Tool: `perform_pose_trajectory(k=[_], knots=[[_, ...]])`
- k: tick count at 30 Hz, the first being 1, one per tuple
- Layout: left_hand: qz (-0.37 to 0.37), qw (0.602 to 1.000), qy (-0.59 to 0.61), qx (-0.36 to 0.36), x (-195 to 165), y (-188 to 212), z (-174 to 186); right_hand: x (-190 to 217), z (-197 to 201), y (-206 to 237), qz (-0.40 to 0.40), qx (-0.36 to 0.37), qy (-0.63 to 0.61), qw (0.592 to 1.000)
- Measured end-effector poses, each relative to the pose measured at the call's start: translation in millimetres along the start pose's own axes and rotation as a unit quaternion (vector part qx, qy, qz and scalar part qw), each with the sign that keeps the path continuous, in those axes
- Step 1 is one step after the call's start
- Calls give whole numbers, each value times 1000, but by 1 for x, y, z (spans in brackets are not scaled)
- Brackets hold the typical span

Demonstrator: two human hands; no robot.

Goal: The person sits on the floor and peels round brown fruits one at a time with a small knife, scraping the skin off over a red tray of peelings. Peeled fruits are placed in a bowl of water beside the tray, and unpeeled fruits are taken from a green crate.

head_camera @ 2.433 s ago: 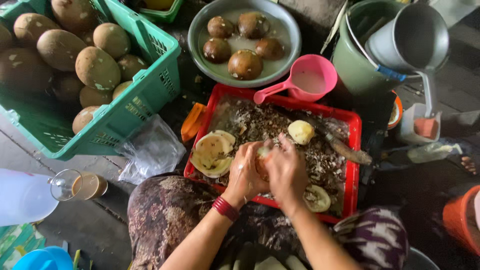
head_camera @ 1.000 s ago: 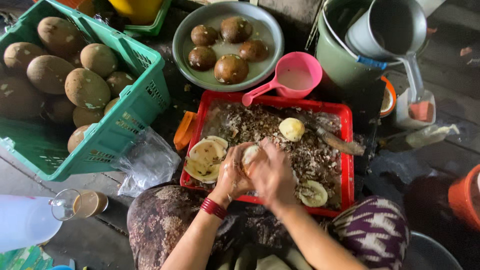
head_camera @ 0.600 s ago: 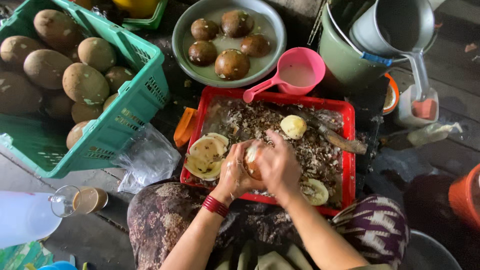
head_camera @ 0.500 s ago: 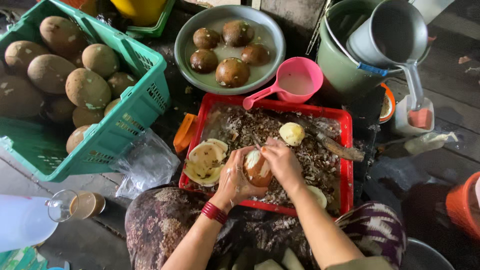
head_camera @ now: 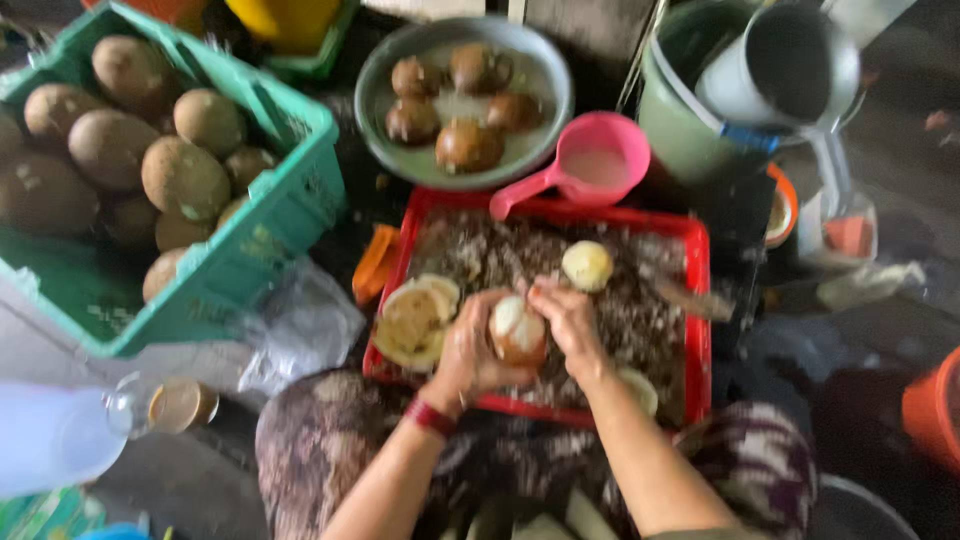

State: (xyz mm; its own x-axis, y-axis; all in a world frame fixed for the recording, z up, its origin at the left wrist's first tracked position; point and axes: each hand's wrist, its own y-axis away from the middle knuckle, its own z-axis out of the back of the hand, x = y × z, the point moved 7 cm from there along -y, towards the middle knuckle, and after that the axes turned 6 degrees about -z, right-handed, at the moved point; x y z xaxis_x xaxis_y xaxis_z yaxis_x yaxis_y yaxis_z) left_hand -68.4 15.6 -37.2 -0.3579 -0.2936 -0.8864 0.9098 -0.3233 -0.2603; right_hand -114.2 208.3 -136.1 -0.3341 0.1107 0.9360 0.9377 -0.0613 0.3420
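Observation:
Over a red tray (head_camera: 697, 300) full of brown peelings, both my hands work on one round brown fruit (head_camera: 518, 332) with a pale peeled patch. My left hand (head_camera: 463, 350) cups it from the left and below. My right hand (head_camera: 566, 318) pinches at its top right side. A peeled pale fruit (head_camera: 586, 265) lies farther back in the tray. Cut shell halves (head_camera: 412, 318) lie at the tray's left edge. The frame is blurred by motion.
A green crate (head_camera: 250, 240) of brown fruits stands at the left. A grey bowl (head_camera: 400, 160) with several dark fruits sits behind the tray, beside a pink scoop (head_camera: 590, 165) and a green bucket (head_camera: 690, 130). A clear bag (head_camera: 300, 325) and a bottle (head_camera: 60, 435) lie at left.
My hands have turned the fruit, and more of its pale peeled side now shows. The head camera has swung a little.

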Motion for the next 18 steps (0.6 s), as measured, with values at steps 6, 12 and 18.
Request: perform_pose_trajectory(k=[6,12,18], knots=[[53,996,60,24,24,4,-1,26,-16,88,92,-119,190,970],[-65,996,-38,37,9,4,-7,79,-56,125,339,-161,381,845],[-53,997,-48,7,6,7,-10,72,-51,115,281,-180,366,869]])
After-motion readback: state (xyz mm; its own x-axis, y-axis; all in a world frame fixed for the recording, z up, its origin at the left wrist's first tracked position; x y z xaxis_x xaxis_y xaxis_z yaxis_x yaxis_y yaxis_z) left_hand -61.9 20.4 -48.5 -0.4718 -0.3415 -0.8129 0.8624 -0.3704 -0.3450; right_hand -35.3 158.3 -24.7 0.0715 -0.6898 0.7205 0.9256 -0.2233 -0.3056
